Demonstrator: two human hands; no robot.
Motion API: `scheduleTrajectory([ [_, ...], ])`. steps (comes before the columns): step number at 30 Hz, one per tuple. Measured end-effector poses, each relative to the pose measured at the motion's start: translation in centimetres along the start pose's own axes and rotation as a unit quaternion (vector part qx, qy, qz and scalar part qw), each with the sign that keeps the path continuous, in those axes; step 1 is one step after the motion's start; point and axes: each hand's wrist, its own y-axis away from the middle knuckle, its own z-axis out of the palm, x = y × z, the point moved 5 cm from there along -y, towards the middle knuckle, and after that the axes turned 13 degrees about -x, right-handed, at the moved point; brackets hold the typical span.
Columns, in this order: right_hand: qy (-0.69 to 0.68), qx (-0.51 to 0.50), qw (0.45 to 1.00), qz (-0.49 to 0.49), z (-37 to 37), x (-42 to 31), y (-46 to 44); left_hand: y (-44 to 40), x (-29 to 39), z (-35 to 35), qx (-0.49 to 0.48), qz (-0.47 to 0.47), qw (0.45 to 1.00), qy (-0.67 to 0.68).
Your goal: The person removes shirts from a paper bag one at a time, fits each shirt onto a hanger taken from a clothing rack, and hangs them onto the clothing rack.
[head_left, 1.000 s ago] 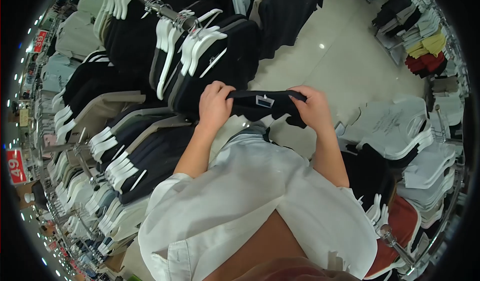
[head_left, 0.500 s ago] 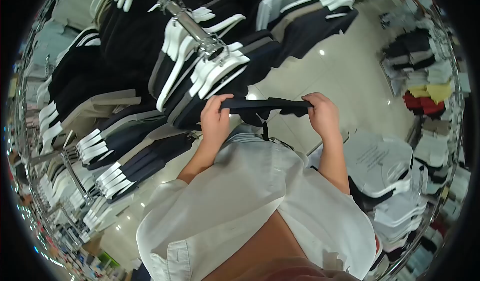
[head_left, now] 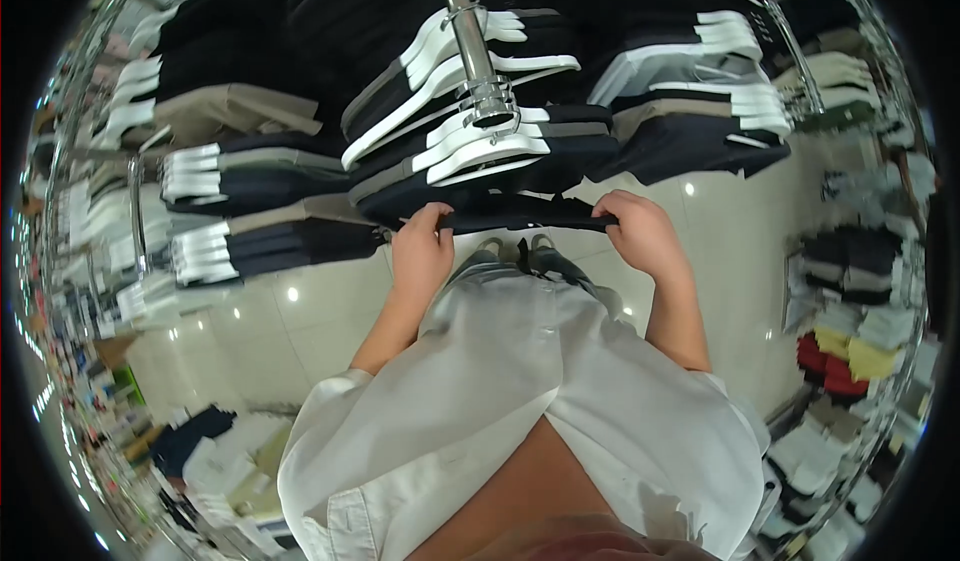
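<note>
A dark garment [head_left: 530,213] is stretched sideways between my two hands, just in front of my waist. My left hand [head_left: 422,251] closes on its left end, thumb on top. At the other end, the fingers of my right hand [head_left: 642,233] are curled round the fabric. What kind of garment it is, I cannot make out. Right beyond it, several white hangers [head_left: 488,161] with dark and grey clothes hang from a chrome rail [head_left: 470,46] whose end points toward me.
More hangers with black, beige and grey clothes [head_left: 270,166] hang to the left, with others [head_left: 700,126] to the right. Folded stacks, including a yellow pile [head_left: 868,356] and a red one [head_left: 825,366], lie on shelving at right. Pale shiny floor tiles [head_left: 270,321] surround me.
My view and body have turned, so the rail end now lies straight ahead. Both hands still hold the dark garment, which is now closer to the hanging clothes.
</note>
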Motion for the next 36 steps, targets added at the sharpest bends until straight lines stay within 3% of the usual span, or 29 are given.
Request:
scheduleTrajectory([
  [2,0.004,-0.027,0.999,-0.038,-1.2,0.8,-1.1,0.2,0.0,0.8,0.012,-0.023,0.996,0.085],
  [3,0.003,-0.028,0.998,-0.055,-2.0,1.0,-1.5,0.3,-0.3,1.5,0.044,-0.004,0.976,0.212],
  [6,-0.024,-0.055,0.99,-0.124,-3.5,1.4,-2.3,0.3,1.7,2.8,0.12,-0.056,0.829,0.544],
  [7,-0.029,-0.062,0.984,-0.164,-3.5,1.6,-2.6,0.3,2.8,2.8,0.15,-0.059,0.817,0.553],
  [10,-0.027,-0.123,0.966,-0.228,-3.3,2.5,-3.3,1.6,5.2,2.4,0.196,-0.1,0.933,0.284],
  [11,-0.025,-0.151,0.957,-0.246,-3.4,2.8,-3.8,2.2,5.8,2.2,0.246,-0.056,0.946,0.201],
  [13,-0.047,-0.238,0.934,-0.261,-4.2,2.6,-4.5,4.4,8.4,1.4,0.318,-0.072,0.942,0.083],
  [14,-0.112,-0.23,0.925,-0.281,-4.8,2.7,-5.6,5.6,9.8,1.2,0.349,-0.086,0.933,0.022],
  [16,-0.136,-0.086,0.938,-0.307,-6.6,2.9,-9.5,7.7,11.0,1.5,0.403,-0.095,0.91,-0.021],
  [18,-0.052,0.058,0.953,-0.292,-7.6,3.3,-14.3,9.4,12.0,1.6,0.431,-0.085,0.892,-0.106],
  [20,0.039,0.108,0.952,-0.283,-6.9,3.2,-18.4,11.0,12.9,1.7,0.434,-0.118,0.889,-0.087],
  [24,0.097,0.068,0.95,-0.29,-4.8,1.4,-22.3,14.4,12.7,2.1,0.467,-0.141,0.873,-0.011],
  [27,0.069,0.042,0.95,-0.302,-3.8,0.6,-24.0,16.5,12.5,1.8,0.49,-0.159,0.855,0.056],
  [31,-0.045,0.066,0.926,-0.37,-4.1,0.9,-24.3,18.4,11.4,0.8,0.496,-0.16,0.853,0.035],
  [36,-0.072,0.088,0.942,-0.317,-7.5,2.1,-20.4,19.8,9.8,-1.4,0.494,-0.177,0.851,0.02],
])
